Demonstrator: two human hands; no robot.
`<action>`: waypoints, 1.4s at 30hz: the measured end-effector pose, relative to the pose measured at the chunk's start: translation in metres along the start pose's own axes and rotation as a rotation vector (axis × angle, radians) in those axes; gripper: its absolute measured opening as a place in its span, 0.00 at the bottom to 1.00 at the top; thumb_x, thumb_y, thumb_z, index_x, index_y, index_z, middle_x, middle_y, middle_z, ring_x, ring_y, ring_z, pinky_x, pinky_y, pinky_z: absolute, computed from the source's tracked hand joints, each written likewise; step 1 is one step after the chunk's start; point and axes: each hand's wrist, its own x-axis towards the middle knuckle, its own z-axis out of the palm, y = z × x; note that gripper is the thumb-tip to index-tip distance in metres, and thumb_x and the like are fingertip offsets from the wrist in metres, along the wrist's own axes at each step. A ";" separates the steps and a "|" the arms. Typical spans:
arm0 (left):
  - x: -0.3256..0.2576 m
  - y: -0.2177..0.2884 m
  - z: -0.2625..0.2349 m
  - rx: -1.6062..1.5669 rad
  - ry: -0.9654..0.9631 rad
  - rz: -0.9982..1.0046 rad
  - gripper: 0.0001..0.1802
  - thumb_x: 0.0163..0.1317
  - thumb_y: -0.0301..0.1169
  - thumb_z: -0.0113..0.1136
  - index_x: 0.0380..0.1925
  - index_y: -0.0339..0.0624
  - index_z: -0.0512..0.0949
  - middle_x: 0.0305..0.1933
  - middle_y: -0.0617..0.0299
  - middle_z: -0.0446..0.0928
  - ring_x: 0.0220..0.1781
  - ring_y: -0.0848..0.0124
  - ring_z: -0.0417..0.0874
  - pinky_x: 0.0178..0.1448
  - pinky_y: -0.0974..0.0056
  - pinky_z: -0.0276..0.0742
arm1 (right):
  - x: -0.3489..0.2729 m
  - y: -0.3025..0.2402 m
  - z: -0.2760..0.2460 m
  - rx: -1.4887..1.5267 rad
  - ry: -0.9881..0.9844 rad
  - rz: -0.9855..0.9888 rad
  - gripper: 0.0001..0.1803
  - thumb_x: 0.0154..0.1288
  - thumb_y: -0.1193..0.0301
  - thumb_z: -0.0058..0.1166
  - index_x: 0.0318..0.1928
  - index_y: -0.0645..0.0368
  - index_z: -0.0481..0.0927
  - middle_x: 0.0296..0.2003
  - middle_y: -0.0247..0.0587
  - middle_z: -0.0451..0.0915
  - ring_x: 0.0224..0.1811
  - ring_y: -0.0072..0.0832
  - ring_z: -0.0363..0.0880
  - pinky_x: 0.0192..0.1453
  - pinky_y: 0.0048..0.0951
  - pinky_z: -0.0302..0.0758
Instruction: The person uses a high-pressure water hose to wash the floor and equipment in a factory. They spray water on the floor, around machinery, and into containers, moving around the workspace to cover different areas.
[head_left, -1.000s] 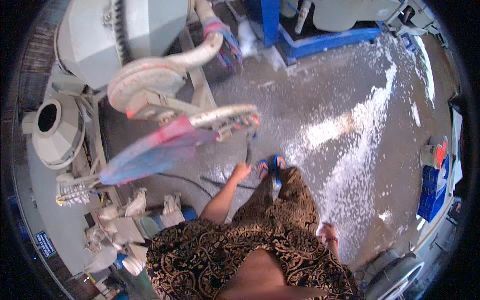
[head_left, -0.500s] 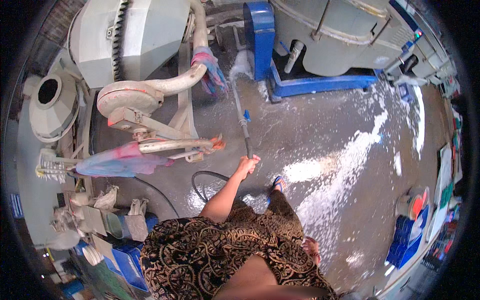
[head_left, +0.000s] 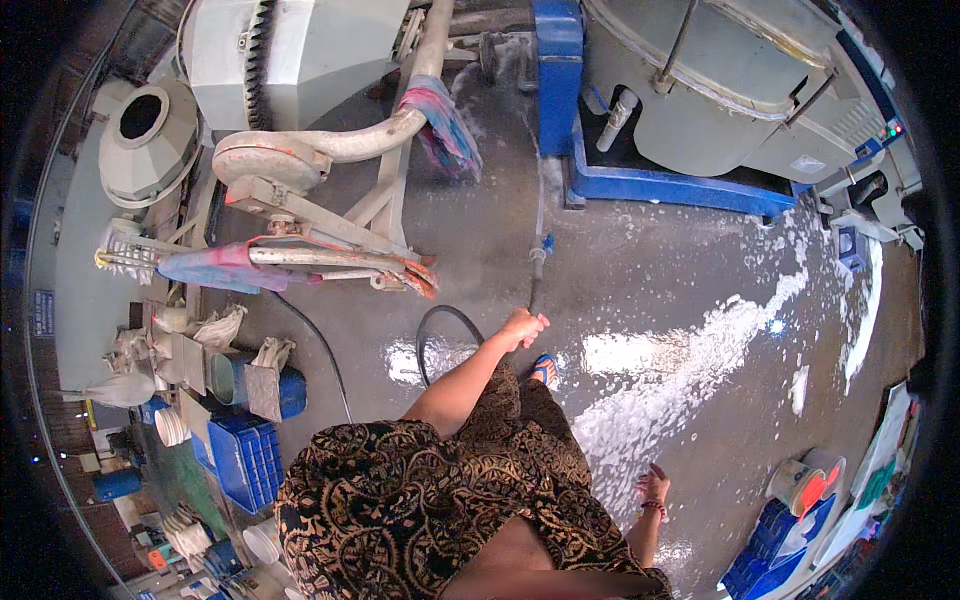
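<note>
My left hand (head_left: pixel 522 329) is wrapped round the end of a dark hose (head_left: pixel 535 293), held out ahead of me. Its grey nozzle (head_left: pixel 538 262) carries a small blue valve handle (head_left: pixel 547 243). A thin stream of water (head_left: pixel 540 190) runs from the nozzle away toward the far floor. The rest of the hose loops beside my left forearm. My right hand (head_left: pixel 653 485), with a beaded bracelet at the wrist, hangs out to the right with its fingers apart and nothing in it. White foam (head_left: pixel 655 398) lies on the wet floor (head_left: pixel 670 265) to the right.
A large grey drum machine (head_left: pixel 320 65) with pipes and colored rags (head_left: pixel 445 125) stands at the far left. Ahead right is a grey tub machine (head_left: pixel 700 120) on a blue base (head_left: pixel 680 188). Blue crates (head_left: pixel 247 462) and buckets (head_left: pixel 798 488) flank me. My sandalled foot (head_left: pixel 544 370) shows.
My right hand has swung outward from beside my leg and shows more fully. The view has shifted, so the machines appear further right. My left hand keeps its hold on the hose.
</note>
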 end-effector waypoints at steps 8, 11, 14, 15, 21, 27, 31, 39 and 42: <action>0.005 -0.022 0.026 0.000 -0.008 -0.005 0.08 0.52 0.26 0.54 0.33 0.40 0.74 0.13 0.72 0.59 0.10 0.80 0.56 0.13 0.71 0.53 | 0.000 0.040 0.012 0.197 -0.240 0.365 0.20 0.62 0.69 0.39 0.53 0.63 0.68 0.20 0.46 0.74 0.12 0.35 0.71 0.13 0.33 0.71; -0.002 -0.024 0.022 -0.136 0.033 0.071 0.08 0.53 0.26 0.53 0.35 0.40 0.74 0.13 0.73 0.58 0.10 0.81 0.56 0.13 0.72 0.51 | 0.013 0.049 0.018 0.067 -0.250 0.551 0.19 0.62 0.71 0.40 0.53 0.65 0.69 0.25 0.53 0.77 0.18 0.37 0.76 0.16 0.34 0.74; -0.019 -0.028 0.009 -0.346 0.045 0.147 0.08 0.54 0.24 0.52 0.36 0.39 0.73 0.13 0.74 0.58 0.10 0.82 0.55 0.14 0.72 0.50 | 0.022 0.025 0.047 -0.505 -0.306 0.125 0.19 0.61 0.75 0.42 0.53 0.63 0.70 0.24 0.53 0.78 0.17 0.31 0.75 0.16 0.31 0.74; -0.027 -0.030 0.002 -0.420 0.031 0.166 0.08 0.55 0.23 0.52 0.36 0.39 0.73 0.13 0.74 0.57 0.10 0.82 0.55 0.14 0.72 0.49 | 0.031 0.002 0.065 -0.544 -0.302 0.039 0.19 0.60 0.76 0.43 0.53 0.62 0.70 0.24 0.51 0.78 0.17 0.30 0.75 0.16 0.30 0.74; -0.082 -0.049 -0.046 -0.388 0.015 0.152 0.08 0.55 0.23 0.51 0.36 0.39 0.73 0.11 0.75 0.56 0.10 0.83 0.55 0.12 0.72 0.47 | 0.036 -0.106 0.186 -0.791 -0.437 -0.372 0.18 0.60 0.77 0.41 0.51 0.60 0.74 0.21 0.40 0.78 0.18 0.22 0.75 0.19 0.24 0.73; -0.135 -0.120 -0.076 -0.341 0.009 0.236 0.09 0.49 0.30 0.55 0.32 0.42 0.77 0.16 0.73 0.66 0.14 0.83 0.61 0.15 0.72 0.52 | -0.001 -0.122 0.282 -0.717 -0.596 -0.416 0.24 0.51 0.86 0.38 0.50 0.63 0.74 0.22 0.37 0.76 0.20 0.19 0.72 0.20 0.17 0.69; -0.163 -0.183 -0.081 -0.565 -0.042 0.228 0.11 0.50 0.30 0.54 0.34 0.39 0.75 0.15 0.73 0.64 0.13 0.82 0.59 0.15 0.72 0.51 | -0.052 -0.085 0.299 -0.836 -0.793 -0.585 0.22 0.54 0.82 0.42 0.52 0.60 0.73 0.22 0.38 0.77 0.19 0.17 0.71 0.21 0.15 0.69; -0.223 -0.274 -0.127 -1.366 0.035 0.309 0.11 0.51 0.23 0.53 0.37 0.41 0.72 0.13 0.76 0.54 0.11 0.83 0.51 0.16 0.72 0.50 | -0.188 0.013 0.396 -1.465 -0.969 -1.307 0.34 0.47 0.80 0.52 0.59 0.47 0.69 0.42 0.48 0.74 0.44 0.47 0.72 0.50 0.39 0.71; -0.269 -0.302 -0.168 -1.533 0.139 0.327 0.11 0.53 0.24 0.53 0.38 0.43 0.73 0.13 0.77 0.52 0.12 0.83 0.50 0.16 0.74 0.49 | -0.233 0.061 0.448 -1.621 -0.981 -1.481 0.31 0.44 0.76 0.58 0.55 0.48 0.73 0.50 0.49 0.70 0.56 0.48 0.64 0.59 0.50 0.62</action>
